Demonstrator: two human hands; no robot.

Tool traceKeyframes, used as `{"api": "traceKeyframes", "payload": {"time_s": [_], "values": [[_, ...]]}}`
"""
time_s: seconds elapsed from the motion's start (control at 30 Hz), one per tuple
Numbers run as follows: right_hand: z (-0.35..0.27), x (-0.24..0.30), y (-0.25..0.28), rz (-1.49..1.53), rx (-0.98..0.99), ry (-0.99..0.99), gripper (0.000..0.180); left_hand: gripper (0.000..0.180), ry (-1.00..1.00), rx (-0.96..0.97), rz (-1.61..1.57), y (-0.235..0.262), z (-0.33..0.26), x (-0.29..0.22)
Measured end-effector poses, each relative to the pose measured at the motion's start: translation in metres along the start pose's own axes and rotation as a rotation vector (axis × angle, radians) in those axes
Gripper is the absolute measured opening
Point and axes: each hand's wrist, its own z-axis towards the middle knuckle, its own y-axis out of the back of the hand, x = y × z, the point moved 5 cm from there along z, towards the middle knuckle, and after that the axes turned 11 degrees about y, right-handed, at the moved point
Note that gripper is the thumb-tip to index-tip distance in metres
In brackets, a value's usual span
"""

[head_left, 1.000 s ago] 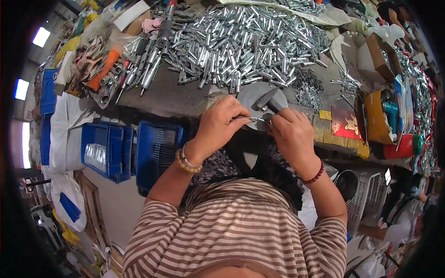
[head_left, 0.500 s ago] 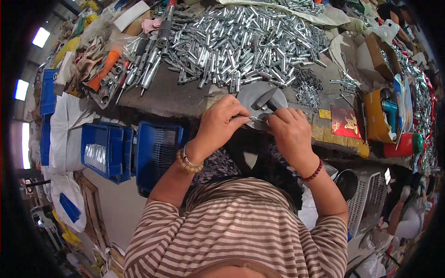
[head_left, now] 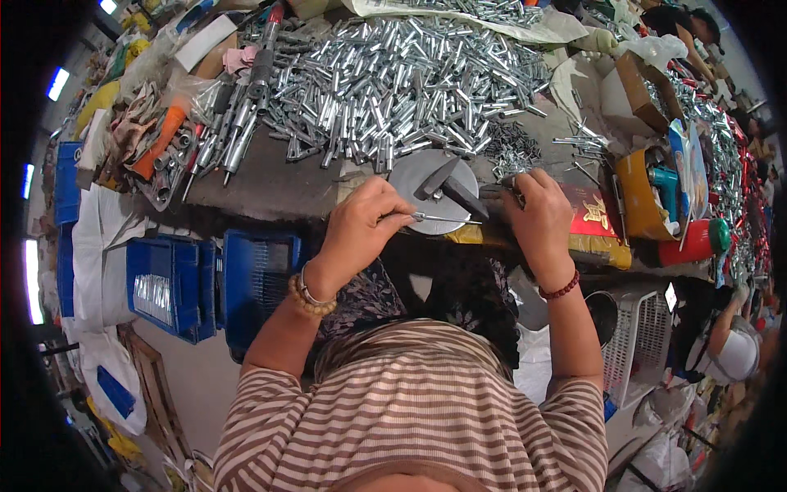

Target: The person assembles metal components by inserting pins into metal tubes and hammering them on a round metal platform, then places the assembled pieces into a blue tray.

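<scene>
My left hand [head_left: 368, 218] is closed in a pinch on a thin metal rod [head_left: 447, 219] with a thicker shiny end at the fingers. The rod points right, across the near edge of a round grey metal disc [head_left: 414, 182]. A dark hammer [head_left: 464, 197] lies over the disc, its wedge-shaped end away from me. To the right of the disc, my right hand [head_left: 537, 215] has its fingers curled in beside a dark bar; what they hold is hidden.
Beyond the disc lies a large heap of shiny metal tubes [head_left: 402, 82], with small dark pins [head_left: 512, 141] beside it. Hand tools [head_left: 240, 139] lie left; a red packet [head_left: 592, 211], yellow container [head_left: 639, 193] and red jar [head_left: 687, 242] stand right. Blue bins [head_left: 164, 287] hang below left.
My hands have come apart: the right hand has moved right, off the workpiece. The left hand keeps the rod, now in plain sight. The view has shifted a little.
</scene>
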Motion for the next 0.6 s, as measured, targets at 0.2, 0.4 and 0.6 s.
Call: {"api": "traceKeyframes", "payload": {"time_s": [0.2, 0.4, 0.6], "values": [[0.006, -0.001, -0.015, -0.088, 0.061, 0.029, 0.015, 0.014, -0.023, -0.017, 0.008, -0.001, 0.001, 0.004], [0.009, -0.008, -0.024, -0.085, 0.048, 0.06, 0.013, 0.012, 0.01, -0.026, 0.014, 0.002, -0.001, -0.001], [0.016, -0.001, -0.01, 0.343, -0.013, -0.087, 0.018, 0.011, -0.046, -0.051, 0.033, 0.002, 0.001, 0.0]]}}
